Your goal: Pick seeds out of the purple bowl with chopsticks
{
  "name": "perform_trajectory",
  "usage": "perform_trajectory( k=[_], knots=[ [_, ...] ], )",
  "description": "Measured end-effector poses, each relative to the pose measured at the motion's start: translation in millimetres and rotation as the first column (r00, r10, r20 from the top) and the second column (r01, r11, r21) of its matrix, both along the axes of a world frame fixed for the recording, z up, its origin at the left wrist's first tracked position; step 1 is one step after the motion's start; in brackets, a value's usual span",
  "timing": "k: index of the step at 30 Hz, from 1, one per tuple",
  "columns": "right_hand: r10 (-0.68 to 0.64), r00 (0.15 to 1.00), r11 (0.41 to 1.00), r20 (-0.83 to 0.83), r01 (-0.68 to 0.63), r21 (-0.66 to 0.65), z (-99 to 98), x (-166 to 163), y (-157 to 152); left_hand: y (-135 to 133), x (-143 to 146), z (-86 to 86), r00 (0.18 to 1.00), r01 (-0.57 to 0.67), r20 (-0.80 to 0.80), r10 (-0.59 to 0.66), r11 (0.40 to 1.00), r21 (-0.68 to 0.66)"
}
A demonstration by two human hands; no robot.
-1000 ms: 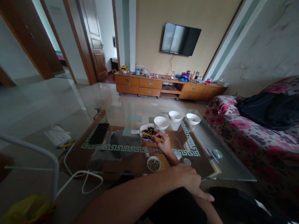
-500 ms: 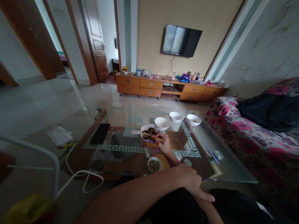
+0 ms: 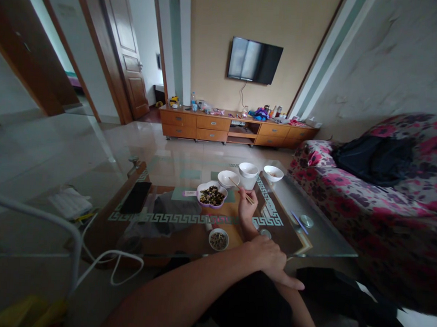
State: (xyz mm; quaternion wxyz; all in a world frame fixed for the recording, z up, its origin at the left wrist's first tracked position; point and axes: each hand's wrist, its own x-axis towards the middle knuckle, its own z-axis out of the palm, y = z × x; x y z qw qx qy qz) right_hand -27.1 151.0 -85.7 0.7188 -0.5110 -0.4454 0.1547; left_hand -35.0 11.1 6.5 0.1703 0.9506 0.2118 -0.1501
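Glass coffee table [image 3: 320, 239] with a pale key-pattern border fills the middle of a living room, a flowered pink sofa [image 3: 385, 201] along its right side. On the far left of the glass lies a dark flat phone [image 3: 135, 197], well apart from the food. Next comes a purple flower-shaped dish of mixed dark and yellow beans [image 3: 211, 195], and nearer the person a small white bowl holding similar bits [image 3: 218, 239]. Behind the dish stands a row of three white bowls, the first of them a shallow white bowl [image 3: 228, 177]. The right hand [image 3: 247, 210] is closed around a pair of thin wooden chopsticks [image 3: 241, 190], whose tips reach over that shallow bowl, seemingly to deliver a picked piece; whether anything is pinched between them cannot be told. The left hand [image 3: 269, 258] holds nothing, resting on the right forearm with its fingers loosely extended.
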Motion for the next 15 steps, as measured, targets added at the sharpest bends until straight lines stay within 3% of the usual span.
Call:
perform_trajectory(
  k=[6,10,15],
  knots=[
    [0.119,0.987,0.993,0.109,-0.118,-0.014,-0.9,-5.6,-8.9,-0.4,-0.8,-0.5,1.000,-0.003,0.000,0.003,1.000,-0.007],
    [0.272,0.885,0.962,0.378,-0.265,-0.070,0.4,-13.5,-17.4,1.2,-3.6,0.5,0.999,-0.028,-0.016,0.027,0.998,-0.063],
    [0.354,0.812,0.932,0.464,-0.348,-0.103,-0.8,-20.1,-14.6,3.3,-6.1,0.8,0.999,-0.041,0.015,0.042,0.996,-0.085]
  ],
)
